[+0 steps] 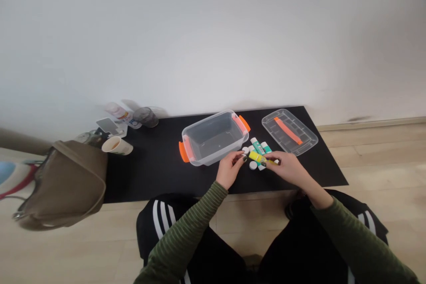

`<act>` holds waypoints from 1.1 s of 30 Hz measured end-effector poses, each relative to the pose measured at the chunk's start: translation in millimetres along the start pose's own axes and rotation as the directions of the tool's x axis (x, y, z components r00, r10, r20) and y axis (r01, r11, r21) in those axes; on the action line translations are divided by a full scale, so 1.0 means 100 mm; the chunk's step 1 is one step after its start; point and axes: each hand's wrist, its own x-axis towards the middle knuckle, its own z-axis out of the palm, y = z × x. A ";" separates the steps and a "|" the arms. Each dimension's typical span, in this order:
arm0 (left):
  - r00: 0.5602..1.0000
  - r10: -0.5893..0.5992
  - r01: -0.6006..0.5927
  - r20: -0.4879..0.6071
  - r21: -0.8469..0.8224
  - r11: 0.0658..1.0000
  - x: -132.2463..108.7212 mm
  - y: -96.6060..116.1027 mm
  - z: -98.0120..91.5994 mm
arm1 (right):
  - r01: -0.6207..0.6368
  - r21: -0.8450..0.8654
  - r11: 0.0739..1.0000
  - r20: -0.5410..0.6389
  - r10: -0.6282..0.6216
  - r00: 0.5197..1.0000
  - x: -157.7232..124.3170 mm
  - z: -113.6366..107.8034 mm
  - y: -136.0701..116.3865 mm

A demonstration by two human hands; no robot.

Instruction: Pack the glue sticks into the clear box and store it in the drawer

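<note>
My right hand (290,167) grips a yellow glue stick (258,156) and holds it level just above the black mat (156,168). My left hand (229,167) is closed in a pinch at the stick's left end, on what looks like its cap. Under and behind the stick lie teal and white glue sticks (260,145) and a loose white cap (253,165). An empty clear plastic box (213,136) with orange handles stands just behind my left hand.
The box's clear lid (289,131) with an orange strip lies at the mat's back right. A paper cup (116,145), a phone, bottles and a brown bag (63,182) crowd the left side. My knees are against the mat's near edge.
</note>
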 end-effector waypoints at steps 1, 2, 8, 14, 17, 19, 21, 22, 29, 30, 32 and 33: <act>0.999 0.048 -0.046 -0.019 0.105 0.993 0.01 -0.01 -0.02 | -0.031 -0.076 0.997 -0.047 0.027 0.999 0.03 -0.04 0.04; 0.995 0.095 -0.089 -0.022 0.201 0.975 0.01 -0.03 -0.03 | -0.078 -0.154 0.985 -0.099 0.063 0.993 0.05 -0.08 0.08; 0.926 0.295 -0.377 0.237 0.531 0.758 -0.08 -0.14 0.14 | -0.376 -0.404 0.834 -0.241 0.300 0.923 0.24 -0.17 0.31; 0.887 0.271 -0.461 0.372 0.714 0.527 -0.15 -0.13 0.26 | -0.443 -0.499 0.744 -0.165 0.420 0.892 0.39 -0.01 0.32; 0.889 0.267 -0.458 0.372 0.734 0.501 -0.15 -0.12 0.26 | -0.438 -0.537 0.721 -0.139 0.436 0.889 0.43 0.05 0.31; 0.889 0.269 -0.458 0.371 0.732 0.505 -0.14 -0.13 0.26 | -0.426 -0.552 0.717 -0.139 0.425 0.894 0.43 0.07 0.30; 0.887 0.272 -0.461 0.372 0.721 0.517 -0.13 -0.15 0.28 | -0.402 -0.562 0.722 -0.154 0.387 0.909 0.41 0.09 0.28; 0.887 0.274 -0.462 0.372 0.715 0.525 -0.13 -0.16 0.29 | -0.386 -0.568 0.727 -0.163 0.361 0.918 0.39 0.10 0.26; 0.891 0.298 -0.453 0.341 0.702 0.550 -0.09 -0.18 0.36 | -0.278 -0.553 0.785 -0.112 0.261 0.959 0.21 0.14 0.12; 0.892 0.304 -0.451 0.335 0.704 0.548 -0.09 -0.18 0.37 | -0.277 -0.549 0.789 -0.094 0.271 0.958 0.20 0.14 0.12; 0.894 0.309 -0.446 0.324 0.713 0.541 -0.09 -0.19 0.38 | -0.278 -0.546 0.791 -0.063 0.292 0.954 0.19 0.13 0.12; 0.895 0.307 -0.443 0.323 0.717 0.538 -0.09 -0.19 0.39 | -0.281 -0.547 0.789 -0.052 0.303 0.952 0.19 0.13 0.13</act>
